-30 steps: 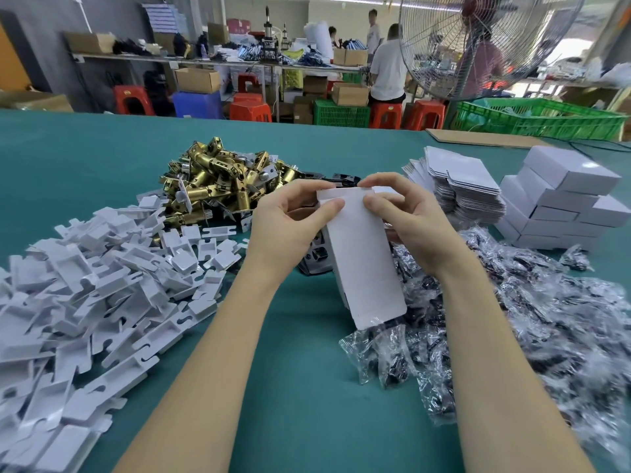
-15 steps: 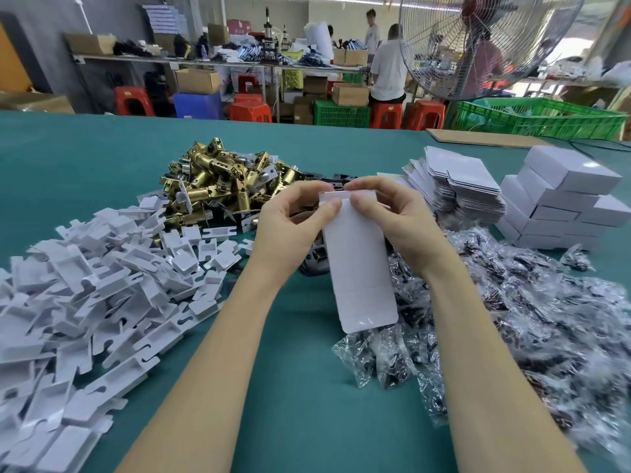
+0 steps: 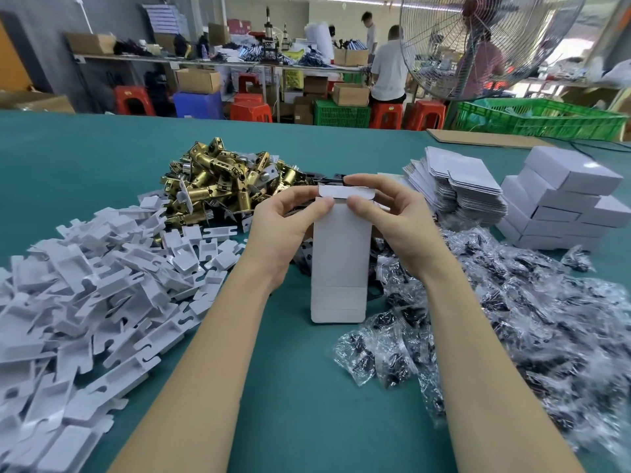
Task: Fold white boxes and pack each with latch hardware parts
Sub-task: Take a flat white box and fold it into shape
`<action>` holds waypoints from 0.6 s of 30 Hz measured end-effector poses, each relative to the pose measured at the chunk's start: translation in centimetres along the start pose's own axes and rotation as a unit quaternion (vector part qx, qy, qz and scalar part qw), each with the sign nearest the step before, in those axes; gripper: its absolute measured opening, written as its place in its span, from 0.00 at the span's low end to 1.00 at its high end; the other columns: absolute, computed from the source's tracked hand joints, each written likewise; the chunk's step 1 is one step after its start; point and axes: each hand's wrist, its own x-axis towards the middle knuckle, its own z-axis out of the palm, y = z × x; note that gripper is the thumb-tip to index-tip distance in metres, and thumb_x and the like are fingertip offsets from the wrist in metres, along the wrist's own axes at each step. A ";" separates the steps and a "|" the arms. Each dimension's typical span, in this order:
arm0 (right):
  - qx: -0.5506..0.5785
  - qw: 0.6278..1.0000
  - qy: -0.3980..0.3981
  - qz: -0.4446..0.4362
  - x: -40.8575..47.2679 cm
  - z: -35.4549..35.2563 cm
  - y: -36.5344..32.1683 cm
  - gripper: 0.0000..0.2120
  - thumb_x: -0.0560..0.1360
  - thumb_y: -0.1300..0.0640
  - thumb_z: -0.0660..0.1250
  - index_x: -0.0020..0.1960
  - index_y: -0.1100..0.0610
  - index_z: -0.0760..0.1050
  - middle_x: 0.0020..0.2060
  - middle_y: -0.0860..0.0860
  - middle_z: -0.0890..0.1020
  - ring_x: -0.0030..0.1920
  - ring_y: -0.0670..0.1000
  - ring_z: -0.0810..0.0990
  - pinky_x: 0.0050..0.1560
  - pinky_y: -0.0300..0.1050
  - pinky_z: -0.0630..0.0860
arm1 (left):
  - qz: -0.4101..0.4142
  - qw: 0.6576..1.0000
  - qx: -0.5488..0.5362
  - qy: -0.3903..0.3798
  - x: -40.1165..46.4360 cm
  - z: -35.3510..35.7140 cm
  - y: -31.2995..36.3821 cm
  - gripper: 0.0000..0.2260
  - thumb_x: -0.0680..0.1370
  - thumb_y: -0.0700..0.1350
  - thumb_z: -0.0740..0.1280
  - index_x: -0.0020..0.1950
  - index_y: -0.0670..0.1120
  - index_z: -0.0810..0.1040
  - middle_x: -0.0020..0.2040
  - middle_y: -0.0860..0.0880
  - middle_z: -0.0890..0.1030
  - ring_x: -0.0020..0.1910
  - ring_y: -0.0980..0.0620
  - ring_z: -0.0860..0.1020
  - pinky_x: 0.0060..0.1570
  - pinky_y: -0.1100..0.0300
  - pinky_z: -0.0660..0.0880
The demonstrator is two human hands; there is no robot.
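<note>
Head view: above the green table (image 3: 102,158), left hand (image 3: 290,230) and right hand (image 3: 392,220) pinch a flat white box blank (image 3: 339,264) at its top flap, apparently mid-fold; next likely squaring it open for brass latches (image 3: 218,179) behind.

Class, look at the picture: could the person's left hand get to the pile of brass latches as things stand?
Probably yes, once it lets go. The left hand is pinching the top of the white box; the brass latches lie just beyond it on the table, nothing between them.
</note>
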 end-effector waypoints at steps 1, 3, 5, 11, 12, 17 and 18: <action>0.004 1.000 -0.006 0.000 0.0 0.0 -0.1 0.10 0.79 0.59 0.72 0.57 0.47 0.84 0.51 0.48 0.87 0.49 0.48 0.85 0.47 0.52 0.84 | 0.001 1.000 0.002 -0.006 0.0 0.0 0.1 0.04 0.77 0.41 0.76 0.50 0.47 0.84 0.45 0.53 0.86 0.49 0.51 0.84 0.53 0.51 0.82; 0.004 1.000 -0.015 0.002 -0.1 0.1 -0.1 0.10 0.79 0.59 0.72 0.56 0.46 0.84 0.50 0.48 0.86 0.49 0.48 0.85 0.44 0.47 0.84 | 0.005 1.000 0.006 -0.014 -0.1 -0.1 0.1 0.04 0.77 0.40 0.75 0.50 0.46 0.83 0.45 0.52 0.85 0.48 0.51 0.84 0.53 0.51 0.82; 0.001 1.000 -0.015 0.005 0.0 0.2 -0.1 0.09 0.77 0.57 0.73 0.54 0.46 0.85 0.51 0.49 0.86 0.49 0.48 0.85 0.44 0.47 0.83 | 0.007 1.000 -0.003 -0.024 -0.2 -0.2 0.2 0.03 0.78 0.39 0.74 0.48 0.47 0.83 0.45 0.52 0.84 0.49 0.49 0.83 0.55 0.48 0.81; 0.043 0.998 0.014 0.049 0.3 0.5 -0.3 0.10 0.76 0.62 0.73 0.49 0.47 0.86 0.45 0.47 0.86 0.43 0.46 0.84 0.37 0.39 0.79 | 0.065 0.996 0.030 -0.047 -0.5 -0.2 0.0 0.07 0.77 0.38 0.75 0.47 0.50 0.82 0.46 0.52 0.85 0.48 0.50 0.84 0.54 0.49 0.82; 0.051 0.997 0.022 0.057 0.4 0.6 -0.4 0.10 0.76 0.63 0.73 0.48 0.48 0.87 0.44 0.47 0.86 0.41 0.45 0.83 0.35 0.38 0.78 | 0.081 0.995 0.035 -0.044 -0.6 -0.1 -0.1 0.07 0.77 0.38 0.75 0.48 0.49 0.80 0.46 0.52 0.85 0.47 0.51 0.84 0.51 0.51 0.83; 0.077 0.994 0.038 0.075 0.4 0.7 -0.7 0.09 0.76 0.63 0.73 0.45 0.49 0.87 0.41 0.47 0.86 0.37 0.44 0.83 0.32 0.36 0.76 | 0.106 0.994 0.020 -0.018 -0.8 0.0 -0.2 0.13 0.75 0.39 0.78 0.48 0.50 0.75 0.48 0.49 0.85 0.45 0.52 0.85 0.45 0.52 0.84; 0.081 0.993 0.033 0.074 0.4 0.6 -0.7 0.09 0.76 0.63 0.73 0.44 0.49 0.87 0.40 0.46 0.86 0.36 0.44 0.83 0.31 0.35 0.76 | 0.105 0.994 0.023 -0.016 -0.8 0.0 -0.2 0.12 0.75 0.39 0.78 0.47 0.50 0.76 0.48 0.49 0.85 0.45 0.52 0.85 0.44 0.53 0.84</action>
